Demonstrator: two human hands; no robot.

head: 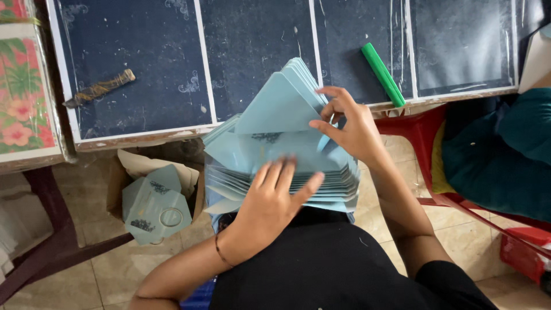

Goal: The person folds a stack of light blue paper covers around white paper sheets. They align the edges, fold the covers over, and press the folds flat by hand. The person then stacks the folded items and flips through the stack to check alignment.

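**Fanning the blue stack**

My right fingers (328, 115) pinched narrow on the lifted cards (281, 103), thumb beneath and the others curled over their far edges, tipping them up and away from me toward the desk (143, 74). My left hand (270, 204) lay flat, fingers spread wide, pressing the top of the stack (275, 172) in my lap. The stack sat directly under both hands, its long axis running left to right; my left hand was nearer its middle. The cards were pale blue, angular, with a dark printed ornament. More lay in a box (155, 201) on the floor to my left; a green stick (382, 73) rested on the desk.
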